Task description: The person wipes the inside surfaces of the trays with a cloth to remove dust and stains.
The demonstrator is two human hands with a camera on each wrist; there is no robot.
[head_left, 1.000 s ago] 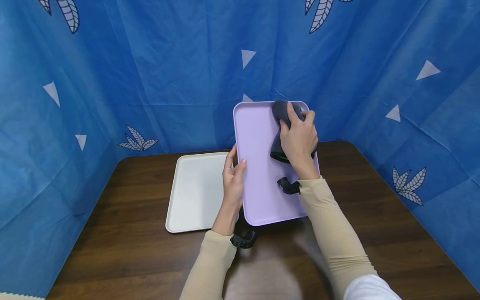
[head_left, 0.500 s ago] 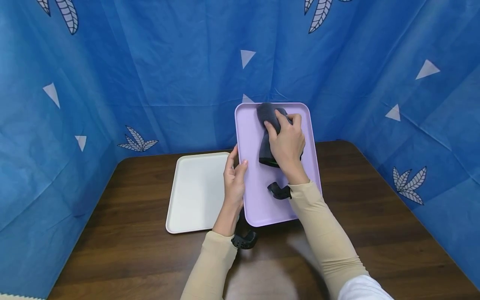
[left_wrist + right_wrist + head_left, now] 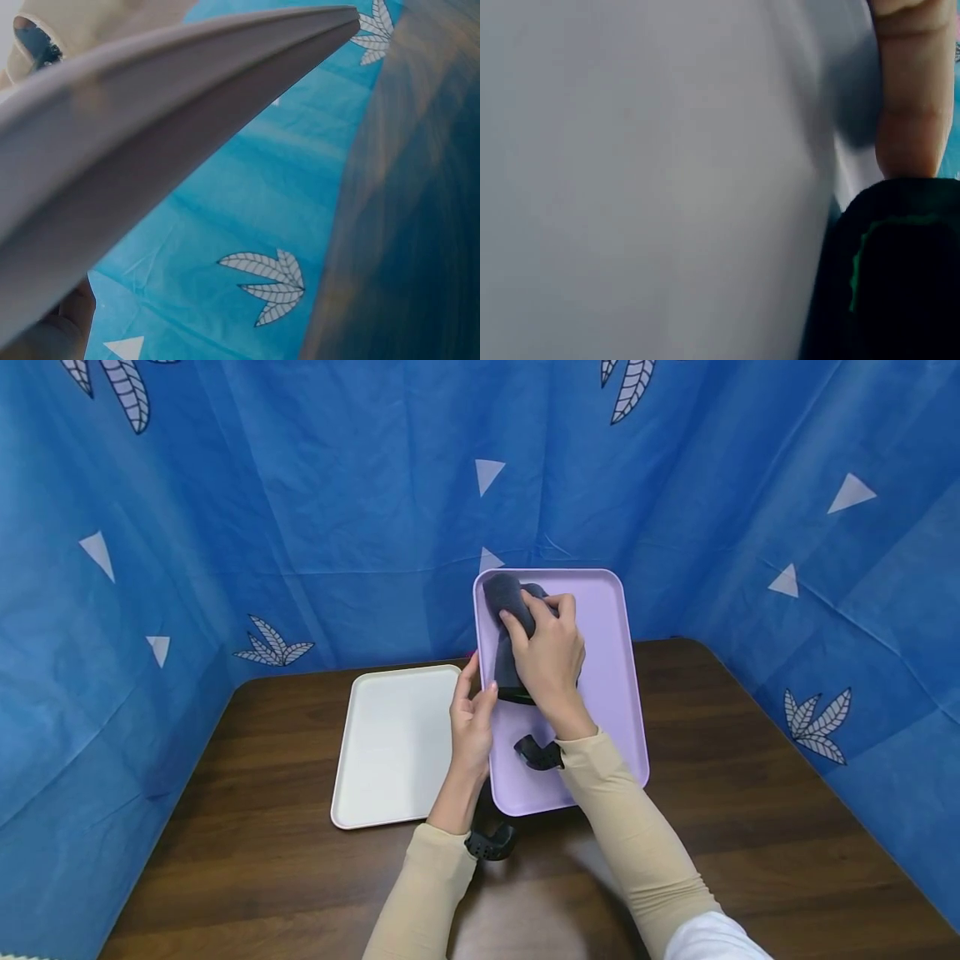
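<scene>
A lilac tray (image 3: 606, 668) is held up, tilted toward me, above the table. My left hand (image 3: 471, 727) grips its left edge, thumb on the front and fingers behind. Close up in the left wrist view, the tray's edge (image 3: 150, 120) covers most of that hand (image 3: 67, 322). With curled fingers my right hand (image 3: 549, 660) holds a bunched dark grey cloth (image 3: 504, 597) against the tray's upper left face. The right wrist view has a finger (image 3: 915, 105) touching the cloth (image 3: 862, 202), whose fold shows a green edge, beside the tray's surface (image 3: 667, 165).
A white tray (image 3: 393, 743) lies flat on the brown wooden table (image 3: 255, 827), left of the lilac one. Blue patterned curtains (image 3: 337, 510) enclose the table at the back and sides. Black wrist devices (image 3: 491, 843) are strapped to both wrists.
My right hand has slid the cloth leftward across the tray, from its upper right to its upper left. My left hand keeps its grip on the edge, and the tray has barely shifted.
</scene>
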